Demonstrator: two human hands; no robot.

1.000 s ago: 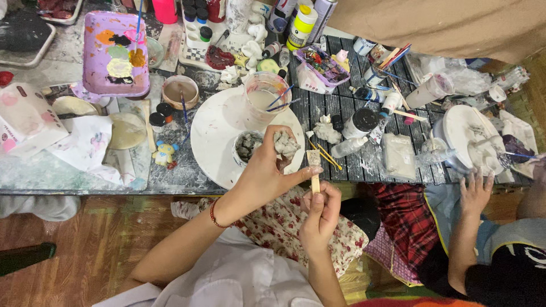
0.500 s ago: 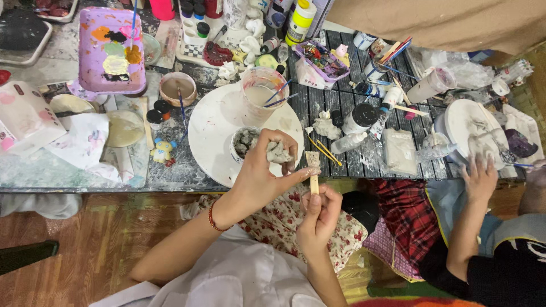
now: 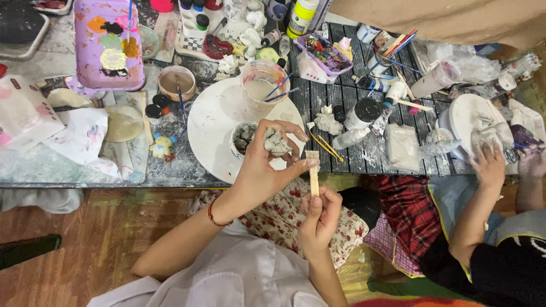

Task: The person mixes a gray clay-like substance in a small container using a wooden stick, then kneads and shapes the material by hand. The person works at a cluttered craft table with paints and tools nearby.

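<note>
My left hand (image 3: pixel 263 165) holds a lump of grey clay (image 3: pixel 275 141) over the white round board (image 3: pixel 211 125), fingers curled around it. My right hand (image 3: pixel 319 216) grips a flat wooden stick (image 3: pixel 313 170) upright just right of the clay, and my left fingertips touch the stick's tip. A small bowl of grey clay (image 3: pixel 243 138) sits on the board beside the left hand, with a cup of cloudy water and brushes (image 3: pixel 260 88) behind it.
Purple paint palette (image 3: pixel 108 42), paint bottles, brushes, white clay figures (image 3: pixel 248 34) and a clay slab (image 3: pixel 401 146) crowd the table. Another person's hands (image 3: pixel 489 162) work clay on a white board (image 3: pixel 469 116) at the right. The table edge runs just below my hands.
My left hand has turned the clay lump slightly and its fingers now touch the stick's tip. The other person's hand at the right has moved up onto their board.
</note>
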